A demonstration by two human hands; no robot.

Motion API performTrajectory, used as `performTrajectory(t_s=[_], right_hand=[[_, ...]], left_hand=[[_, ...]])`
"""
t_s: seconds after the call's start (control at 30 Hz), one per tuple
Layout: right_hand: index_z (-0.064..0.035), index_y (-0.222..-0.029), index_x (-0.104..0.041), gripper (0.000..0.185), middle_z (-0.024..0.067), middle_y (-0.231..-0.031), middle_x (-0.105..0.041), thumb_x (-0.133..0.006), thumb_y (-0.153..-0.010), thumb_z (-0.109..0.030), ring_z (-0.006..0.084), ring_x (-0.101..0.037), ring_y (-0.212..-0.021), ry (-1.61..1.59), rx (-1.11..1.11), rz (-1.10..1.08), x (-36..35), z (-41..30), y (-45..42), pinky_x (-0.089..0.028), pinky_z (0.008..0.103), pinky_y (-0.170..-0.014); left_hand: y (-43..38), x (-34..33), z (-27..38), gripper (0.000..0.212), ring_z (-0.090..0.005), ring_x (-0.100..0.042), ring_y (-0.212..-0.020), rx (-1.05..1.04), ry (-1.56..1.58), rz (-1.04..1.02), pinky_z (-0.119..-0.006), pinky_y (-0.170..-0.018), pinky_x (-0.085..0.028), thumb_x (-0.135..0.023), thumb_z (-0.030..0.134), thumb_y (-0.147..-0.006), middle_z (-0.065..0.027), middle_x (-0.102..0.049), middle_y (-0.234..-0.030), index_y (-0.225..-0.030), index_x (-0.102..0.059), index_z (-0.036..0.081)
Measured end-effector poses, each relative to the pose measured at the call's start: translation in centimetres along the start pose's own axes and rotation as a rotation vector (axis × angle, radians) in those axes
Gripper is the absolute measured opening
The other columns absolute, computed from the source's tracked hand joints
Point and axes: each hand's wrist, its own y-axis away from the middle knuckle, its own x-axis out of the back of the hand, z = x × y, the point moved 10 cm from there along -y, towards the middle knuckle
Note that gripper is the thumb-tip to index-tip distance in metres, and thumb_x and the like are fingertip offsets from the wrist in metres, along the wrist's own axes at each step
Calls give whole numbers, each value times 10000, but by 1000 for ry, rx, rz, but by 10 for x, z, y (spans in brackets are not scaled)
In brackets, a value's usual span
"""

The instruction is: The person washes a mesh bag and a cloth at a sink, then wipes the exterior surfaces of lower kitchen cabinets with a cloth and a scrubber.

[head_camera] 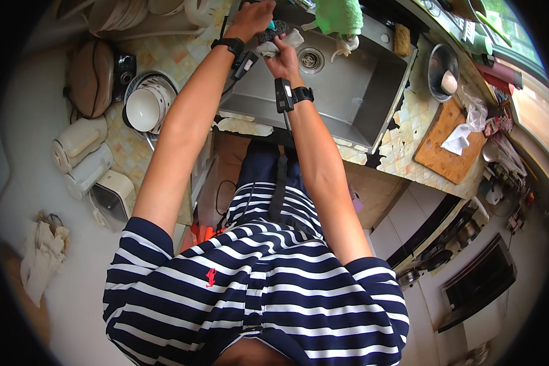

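Observation:
My left hand is at the top of the view, over the left side of a stainless steel sink. Its fingers are closed around something teal, with a dark steel-wool scourer right beside it; the grip is partly hidden. Just below it, my right hand holds a crumpled whitish cloth, which lies close against the scourer. To the right of both hands hangs a green towel, above the sink's round drain.
Stacked bowls and a brown case stand on the left counter. A yellow sponge sits at the sink's right corner. Farther right are a metal bowl and a wooden cutting board with a white cloth.

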Motion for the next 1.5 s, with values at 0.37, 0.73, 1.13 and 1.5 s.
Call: performTrajectory(t_s=[0.37, 0.73, 1.13, 1.5], right_hand=[[-170, -1125, -488, 196, 115, -1222, -586, -507, -1004, -17, 331, -601, -1107, -1, 155, 34, 25, -38, 76, -478, 590, -1019], [-109, -1161, -515, 185, 132, -1228, -600, -525, -994, -29, 309, -604, -1162, -28, 135, 11, 24, -72, 195, -456, 598, -1077], [-15, -1321, -561, 349, 78, -1217, -631, -572, -983, -101, 184, -620, -1108, 598, 330, 92, -34, -81, 237, -495, 336, -980], [-26, -1262, -646, 368, 81, -1080, -651, -613, -909, -122, 163, -609, -933, 1565, 211, 617, 134, -189, 177, -505, 341, -755]], left_hand=[[3, 22, 39, 521, -395, -586, -1155, 105, -95, -12, -551, -963, -458, -339, 528, -1024, -126, -638, -1284, -1343, -579, 192], [132, 20, 140, 433, -191, -640, -943, -161, 337, -247, -356, -778, -505, -730, 270, -861, -63, -676, -1106, -1243, -640, 88], [192, -8, 160, 473, -103, -632, -958, 69, 972, -213, -246, -786, -532, -825, 149, -817, -35, -680, -1113, -1225, -642, -3], [210, -42, 106, 333, -87, -593, -718, 305, 770, -358, -271, -624, -484, -814, 260, -808, -24, -664, -775, -922, -686, -25]])
